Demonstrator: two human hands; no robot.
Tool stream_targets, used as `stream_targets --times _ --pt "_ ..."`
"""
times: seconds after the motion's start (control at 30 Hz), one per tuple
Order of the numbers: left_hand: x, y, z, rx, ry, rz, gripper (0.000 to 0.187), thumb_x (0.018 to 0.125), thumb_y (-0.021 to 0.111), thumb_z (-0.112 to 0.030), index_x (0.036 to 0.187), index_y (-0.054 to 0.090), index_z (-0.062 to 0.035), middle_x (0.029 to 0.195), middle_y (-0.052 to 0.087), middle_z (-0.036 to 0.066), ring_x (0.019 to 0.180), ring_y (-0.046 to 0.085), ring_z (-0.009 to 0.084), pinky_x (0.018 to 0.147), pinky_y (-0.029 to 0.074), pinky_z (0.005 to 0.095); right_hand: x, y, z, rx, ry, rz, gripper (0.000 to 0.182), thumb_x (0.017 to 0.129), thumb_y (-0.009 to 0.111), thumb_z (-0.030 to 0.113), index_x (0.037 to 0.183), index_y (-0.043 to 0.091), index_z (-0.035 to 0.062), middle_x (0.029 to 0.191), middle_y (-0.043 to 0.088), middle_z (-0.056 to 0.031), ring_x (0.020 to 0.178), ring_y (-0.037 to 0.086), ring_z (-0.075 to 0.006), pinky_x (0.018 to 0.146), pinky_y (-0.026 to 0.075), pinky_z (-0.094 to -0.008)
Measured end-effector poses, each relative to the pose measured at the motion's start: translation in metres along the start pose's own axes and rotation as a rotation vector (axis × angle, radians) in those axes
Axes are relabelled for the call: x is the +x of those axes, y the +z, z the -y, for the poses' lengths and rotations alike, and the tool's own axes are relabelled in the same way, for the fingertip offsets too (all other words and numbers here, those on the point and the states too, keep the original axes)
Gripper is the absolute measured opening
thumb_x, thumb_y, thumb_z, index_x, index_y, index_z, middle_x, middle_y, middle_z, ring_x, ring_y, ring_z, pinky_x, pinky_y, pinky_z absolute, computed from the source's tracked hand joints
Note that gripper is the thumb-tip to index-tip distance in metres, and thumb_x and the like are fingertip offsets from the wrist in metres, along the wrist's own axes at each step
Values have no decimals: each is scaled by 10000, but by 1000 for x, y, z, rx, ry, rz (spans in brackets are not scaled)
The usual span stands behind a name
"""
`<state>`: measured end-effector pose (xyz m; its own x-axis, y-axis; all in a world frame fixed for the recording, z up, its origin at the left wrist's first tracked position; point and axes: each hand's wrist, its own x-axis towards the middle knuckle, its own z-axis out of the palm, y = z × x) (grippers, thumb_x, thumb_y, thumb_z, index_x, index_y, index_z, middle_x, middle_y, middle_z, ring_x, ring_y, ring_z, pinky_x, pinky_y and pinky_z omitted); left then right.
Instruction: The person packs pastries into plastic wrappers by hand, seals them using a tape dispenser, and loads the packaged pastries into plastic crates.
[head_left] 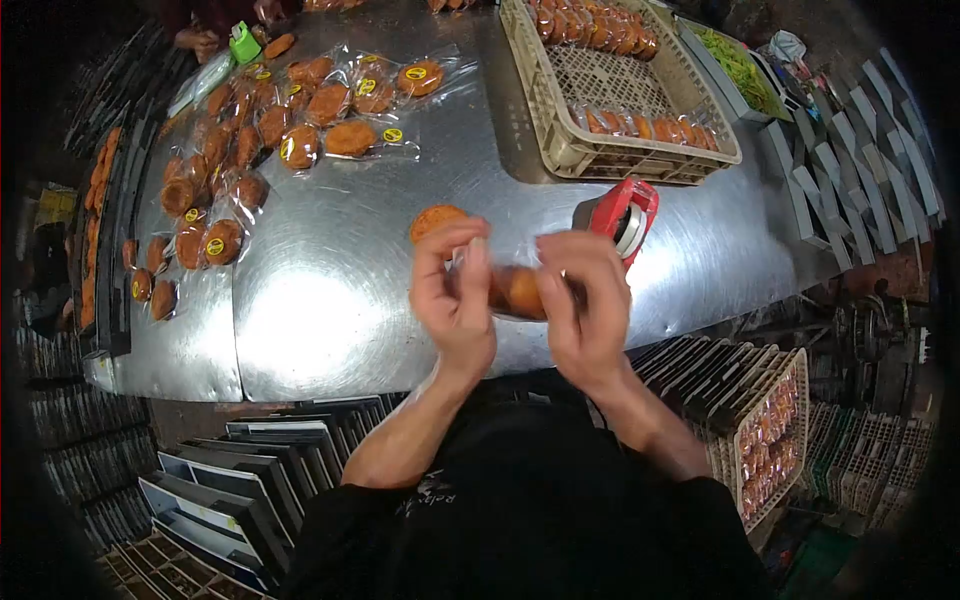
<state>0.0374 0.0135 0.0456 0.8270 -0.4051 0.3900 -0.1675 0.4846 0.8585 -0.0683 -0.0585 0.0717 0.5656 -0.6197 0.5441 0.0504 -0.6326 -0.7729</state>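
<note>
Two hands at table edge: left hand and right hand, both curled close around one bagged cake, held between them just above the steel table. Fingers bent inward, nearly closed, pinching the clear wrapper; exact grip of the right thumb hidden. One bare cake lying on the table just beyond the left hand. One red tape dispenser near the right hand. One beige crate beyond, partly filled. Wrapped cakes spread far left, too many to count.
</note>
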Motion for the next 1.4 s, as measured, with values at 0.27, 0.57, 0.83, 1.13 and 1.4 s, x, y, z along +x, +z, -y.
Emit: stream_targets --times 0.27,0.57,0.83,1.13,1.4 --pt "-7 21 10 145 275 60 654 932 509 -510 1302 417 21 1339 405 195 1174 460 226 999 359 397 5 -18 -9 508 177 -296 136 1003 429 98 967 508 -7 913 594 -103 803 581 -160 749 471 -281" --pt "4 30 -39 277 159 206 126 819 727 -22 837 602 -20 769 605 19 627 516 67 561 408 222 15 -50 -17 238 168 -131 110 976 438 74 953 510 -6 972 559 -128 887 541 -194 809 437 -307" --pt "-2 12 -47 97 305 442 357 805 759 -187 610 506 -29 569 476 70 542 499 225 703 523 394 -17 -46 23 125 -58 -364 138 978 434 108 934 506 -2 1114 523 -159 995 531 -225 888 456 -361" --pt "5 -7 -35 187 277 429 347 832 739 -184 619 527 -12 605 515 79 514 511 174 633 517 357 -27 -11 29 702 469 -482 148 1018 421 153 1031 496 25 940 574 -102 942 605 -198 868 493 -336" --pt "-5 -20 -14 98 -74 163 174 951 614 -172 916 561 -10 706 532 -17 668 509 58 575 410 230 -24 25 31 616 243 -420 145 1033 435 208 1040 444 63 828 548 -51 825 604 -177 870 532 -406"
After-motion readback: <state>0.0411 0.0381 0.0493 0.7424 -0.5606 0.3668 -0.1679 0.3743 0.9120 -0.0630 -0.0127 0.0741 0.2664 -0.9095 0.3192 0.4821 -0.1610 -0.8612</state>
